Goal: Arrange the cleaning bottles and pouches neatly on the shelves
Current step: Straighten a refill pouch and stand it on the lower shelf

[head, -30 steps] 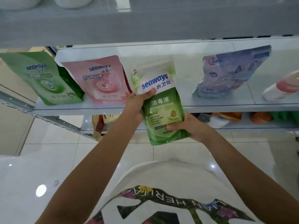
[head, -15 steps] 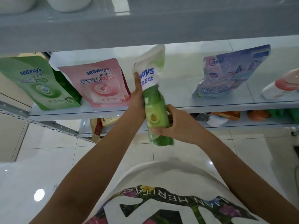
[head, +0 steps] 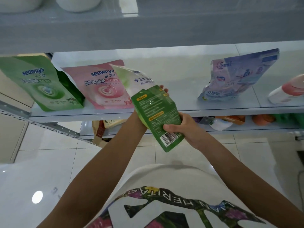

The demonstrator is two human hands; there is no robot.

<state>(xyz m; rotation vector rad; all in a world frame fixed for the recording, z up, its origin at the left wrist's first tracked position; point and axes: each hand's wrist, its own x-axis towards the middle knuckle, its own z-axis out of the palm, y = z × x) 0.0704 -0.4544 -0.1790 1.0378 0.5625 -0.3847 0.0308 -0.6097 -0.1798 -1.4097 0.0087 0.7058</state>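
Grey metal shelf (head: 213, 111) runs across the view from 9 to 3 o'clock. On it lean a green pouch (head: 41, 84) at 9, a pink pouch (head: 105, 89) just beside it toward 10 and a blue pouch (head: 238, 76) at 2, with a bottle (head: 287, 91) lying at 3. Between the pink and blue ones, at 12 to 1 o'clock, the shelf is bare.

The white-topped pouch (head: 154, 109) is held off the shelf at the centre. It is tilted with its top toward 11, and its back label and barcode (head: 169, 138) face the camera. The right hand (head: 184, 129) grips its lower part at 5 o'clock, thumb across the label. The left hand (head: 141, 119) holds it from behind, its fingertips (head: 162, 88) curling round the 1 o'clock edge.

To finish the step well, the pouch probably needs turning so its front faces out like its neighbours. Its base should then land flat in the bare stretch, well apart from the blue pouch. Soft contents slump, so both hands should likely stay on until it leans steadily.
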